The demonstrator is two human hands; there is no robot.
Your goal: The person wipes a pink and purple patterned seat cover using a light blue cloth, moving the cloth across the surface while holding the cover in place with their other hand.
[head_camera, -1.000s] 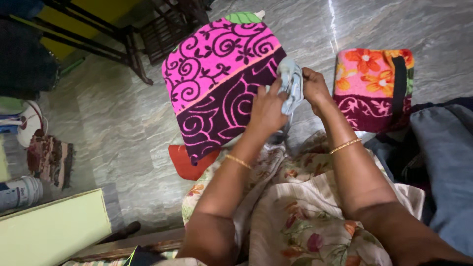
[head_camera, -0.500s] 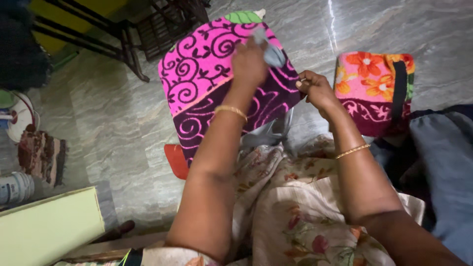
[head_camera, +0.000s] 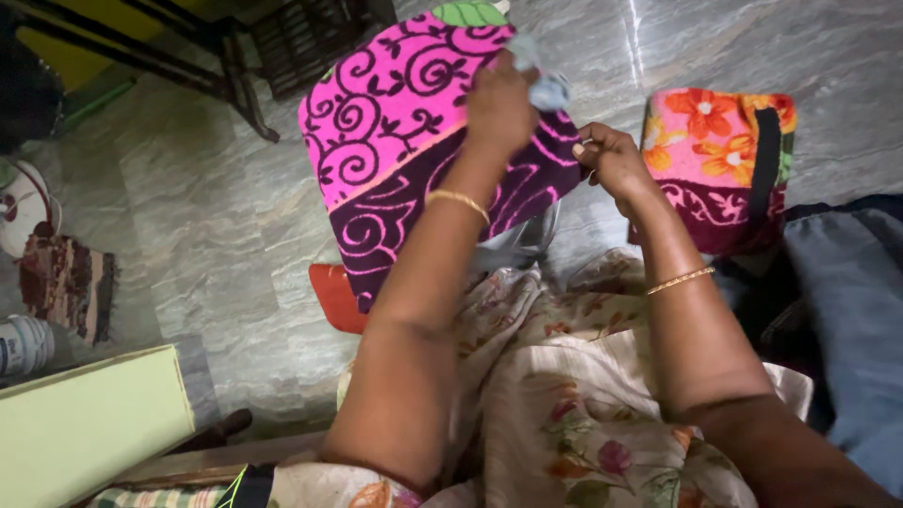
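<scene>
— Hands first: what does each one hold?

— Left hand (head_camera: 499, 108) is stretched forward, closed around a bunched pale blue cloth (head_camera: 544, 85) above the pink and purple mat (head_camera: 404, 141). Right hand (head_camera: 611, 160) is loosely curled near the mat's right edge; whether it pinches anything, I cannot tell.

— Any containers or packages?

— A white tub (head_camera: 19, 346) with a printed label sits at the left edge, cut off. Beside it is a pale green box (head_camera: 89, 423). A folded flowered mat (head_camera: 720, 165) lies right, crossed by a black strap (head_camera: 760, 165).

— Anything hidden?

— A red item (head_camera: 337, 299) is mostly covered by the mat. The blue cloth's full shape is lost behind the fingers.
</scene>
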